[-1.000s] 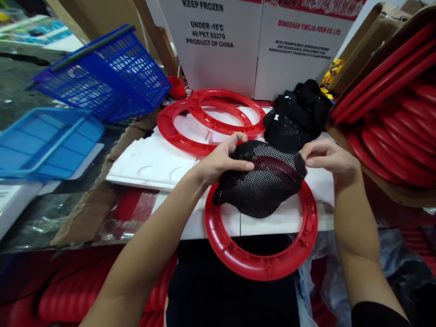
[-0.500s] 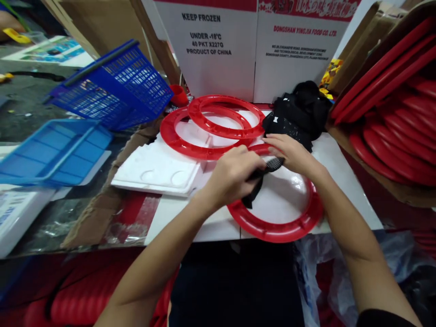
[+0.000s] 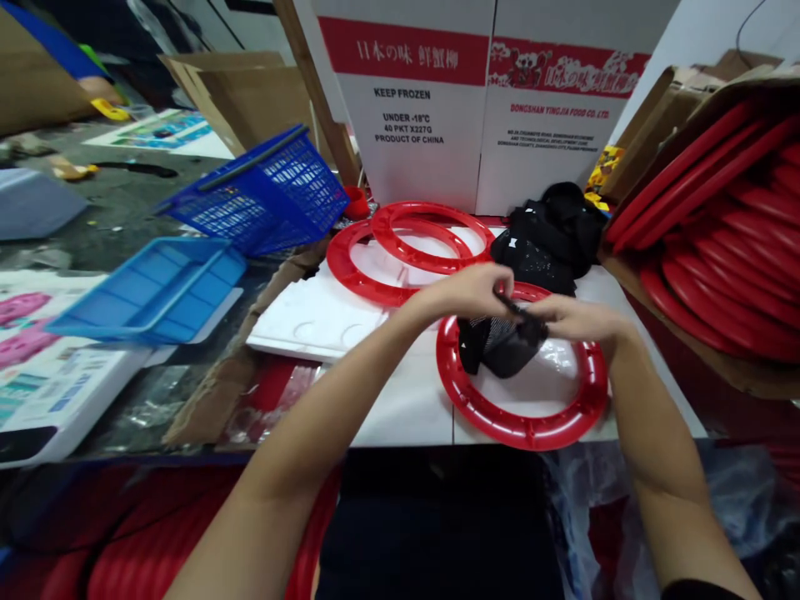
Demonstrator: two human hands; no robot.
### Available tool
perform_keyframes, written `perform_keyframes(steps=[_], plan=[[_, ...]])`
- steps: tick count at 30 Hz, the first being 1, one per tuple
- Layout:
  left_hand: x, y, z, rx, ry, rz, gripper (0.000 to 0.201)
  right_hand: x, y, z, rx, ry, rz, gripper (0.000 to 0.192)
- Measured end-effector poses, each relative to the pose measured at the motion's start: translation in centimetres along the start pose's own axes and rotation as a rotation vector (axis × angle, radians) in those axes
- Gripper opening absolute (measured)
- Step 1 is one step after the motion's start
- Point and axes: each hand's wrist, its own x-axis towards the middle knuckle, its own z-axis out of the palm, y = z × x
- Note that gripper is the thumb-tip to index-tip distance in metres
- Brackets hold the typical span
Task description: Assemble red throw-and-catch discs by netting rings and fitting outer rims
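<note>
My left hand [image 3: 470, 291] and my right hand [image 3: 573, 318] both grip the top edge of a piece of black mesh netting [image 3: 500, 346]. The netting hangs down between them, bunched, over a red plastic ring [image 3: 522, 425] that lies flat on the white table top [image 3: 406, 408]. The two hands are close together above the ring's far side. A heap of more black netting [image 3: 550, 233] sits just behind the ring.
Two more red rings [image 3: 431, 242] overlap at the back on a white foam sheet [image 3: 318, 321]. A white printed carton [image 3: 462, 108] stands behind. A box of stacked red rings [image 3: 718, 217] is at the right. A blue basket [image 3: 262, 196] and a blue tray [image 3: 150, 287] lie left.
The netting, spread wide over the ring a second ago, was gathered into a narrow bunch and now hangs partly opened between both hands. The ring lies farther onto the table.
</note>
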Motion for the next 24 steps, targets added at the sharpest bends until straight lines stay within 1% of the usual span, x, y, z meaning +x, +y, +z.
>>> perform_keyframes(steps=[1,2,3,4,5,6,7,8,9,10,11,13,14,15,16,17,18,19,20,21,22,24], plan=[[1.8,0.3,-0.5,-0.057,0.098,0.004,0.031,-0.2,0.4,-0.5,0.051,0.208,-0.01,0.037],[3.6,0.7,-0.8,-0.107,0.244,0.021,0.029,-0.3,0.9,-1.0,0.118,0.412,-0.029,0.044],[5.2,1.2,-0.9,-0.165,0.433,0.047,0.024,-0.3,1.3,-1.5,0.174,0.594,-0.061,0.051],[6.4,1.7,-0.8,-0.21,0.605,0.066,0.02,-0.3,1.6,-2.0,0.201,0.74,-0.104,0.055],[7.2,2.2,-0.5,-0.246,0.672,0.121,0.018,-0.3,1.8,-2.2,0.191,0.853,-0.153,0.057],[7.4,2.7,-0.2,-0.271,0.652,0.199,0.017,-0.4,1.9,-2.4,0.141,0.934,-0.199,0.054],[7.0,3.0,0.2,-0.283,0.575,0.282,0.018,-0.7,1.8,-2.3,0.055,0.991,-0.233,0.047],[6.2,3.0,0.6,-0.283,0.455,0.364,0.02,-1.3,1.5,-2.1,-0.063,1.021,-0.254,0.036],[4.9,2.9,1.2,-0.271,0.316,0.432,0.021,-2.1,1.2,-1.7,-0.201,1.012,-0.261,0.024],[3.2,2.6,1.8,-0.249,0.174,0.479,0.022,-3.2,0.7,-1.0,-0.348,0.947,-0.253,0.012],[1.5,2.2,2.4,-0.214,0.025,0.508,0.022,-4.5,0.2,-0.1,-0.504,0.825,-0.224,0.004],[-2.0,1.1,3.8,-0.107,-0.25,0.522,0.021,-7.0,-0.7,2.4,-0.767,0.491,-0.11,0.011],[-3.4,0.5,4.5,-0.019,-0.359,0.513,0.022,-8.1,-1.1,3.8,-0.857,0.349,-0.023,0.014],[-4.5,0.0,5.1,0.072,-0.428,0.498,0.022,-8.8,-1.3,5.2,-0.905,0.274,0.048,0.013],[-5.3,-0.4,5.6,0.147,-0.468,0.487,0.021,-9.2,-1.5,6.6,-0.928,0.243,0.094,0.011],[-5.8,-0.7,6.0,0.191,-0.478,0.48,0.019,-9.3,-1.4,7.8,-0.942,0.248,0.115,0.018],[-6.0,-1.0,6.3,0.195,-0.471,0.474,0.014,-8.9,-1.3,8.7,-0.955,0.266,0.105,0.032],[-6.0,-1.2,6.4,0.164,-0.466,0.465,0.007,-8.3,-1.0,9.2,-0.975,0.279,0.073,0.047],[-6.0,-1.4,6.3,0.111,-0.471,0.449,0.007,-7.5,-0.7,9.4,-1.002,0.285,0.025,0.058],[-5.9,-1.6,6.2,0.052,-0.487,0.435,0.015,-6.6,-0.3,9.3,-1.033,0.289,-0.033,0.061],[-5.8,-1.8,6.0,0.006,-0.506,0.419,0.022,-5.8,0.1,9.0,-1.058,0.291,-0.094,0.057],[-5.9,-2.1,5.6,-0.019,-0.462,0.361,0.023,-4.6,0.6,7.9,-1.077,0.278,-0.199,0.038]])
